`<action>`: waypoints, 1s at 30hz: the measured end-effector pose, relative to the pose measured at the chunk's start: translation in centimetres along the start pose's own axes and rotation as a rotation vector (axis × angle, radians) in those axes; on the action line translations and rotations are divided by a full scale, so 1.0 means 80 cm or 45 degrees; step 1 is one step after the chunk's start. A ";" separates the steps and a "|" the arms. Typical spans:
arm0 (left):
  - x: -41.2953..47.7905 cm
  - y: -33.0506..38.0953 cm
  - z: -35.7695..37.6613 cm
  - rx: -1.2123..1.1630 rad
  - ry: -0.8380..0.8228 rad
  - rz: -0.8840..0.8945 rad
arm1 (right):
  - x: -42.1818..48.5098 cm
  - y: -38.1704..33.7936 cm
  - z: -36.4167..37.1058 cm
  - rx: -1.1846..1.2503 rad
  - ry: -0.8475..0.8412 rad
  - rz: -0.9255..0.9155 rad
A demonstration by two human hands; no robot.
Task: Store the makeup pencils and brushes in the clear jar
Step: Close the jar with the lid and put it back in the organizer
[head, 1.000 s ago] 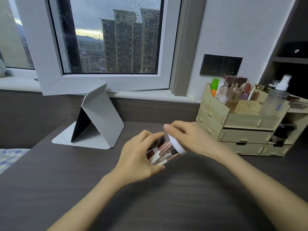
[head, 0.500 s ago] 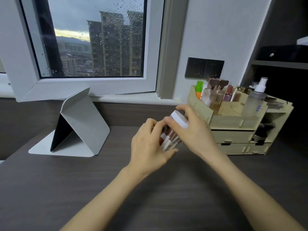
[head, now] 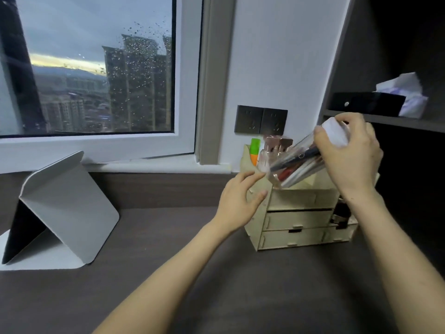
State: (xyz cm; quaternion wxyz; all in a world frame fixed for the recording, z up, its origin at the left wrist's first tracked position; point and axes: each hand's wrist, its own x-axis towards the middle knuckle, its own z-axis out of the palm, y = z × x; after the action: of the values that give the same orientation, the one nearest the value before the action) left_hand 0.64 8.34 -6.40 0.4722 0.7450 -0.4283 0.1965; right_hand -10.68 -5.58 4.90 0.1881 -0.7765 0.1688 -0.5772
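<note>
We had the jar (head: 301, 162) up in the air, tilted hard, lid end high and base pointing down-left over the organizer (head: 298, 213). Right hand (head: 349, 155) was clamped round the white lid (head: 336, 135) and the top of the jar, thumb across the front, fingers wrapped behind. Left hand (head: 238, 203) was off it: fingers spread and loose, just beside the jar's base and in front of the organizer's left wall, holding nothing.

Inside we could see the pencils & brushes (head: 296, 165), a packed bundle lying along the jar's length. The lid looked to be on, but motion blur kept us from being sure.

Handling, as we judged it: rigid clear plastic or glass, smooth so prob. slippery, light even when full. Gripping by the lid alone was the weak point; if the cap wasn't tight, the body could drop away. Better hold was mid-body, or a second hand under the base. Contents were stiff sticks and would slide and rattle toward the low end at that tilt.
</note>
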 end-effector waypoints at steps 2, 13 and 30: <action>0.015 -0.006 0.022 -0.006 -0.039 -0.042 | 0.015 0.012 0.006 -0.083 -0.001 -0.015; 0.041 -0.020 0.059 -0.188 0.083 -0.194 | 0.045 0.066 0.055 -0.236 -0.281 -0.104; 0.037 -0.014 0.054 -0.106 0.087 -0.216 | 0.049 0.077 0.090 -0.759 -0.651 -0.234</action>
State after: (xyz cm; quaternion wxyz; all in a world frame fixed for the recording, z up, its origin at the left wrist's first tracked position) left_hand 2.69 3.47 -6.97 0.5319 0.7511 -0.3553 0.1631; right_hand -2.98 -12.15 3.28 -0.0619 -0.9275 0.2065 -0.3054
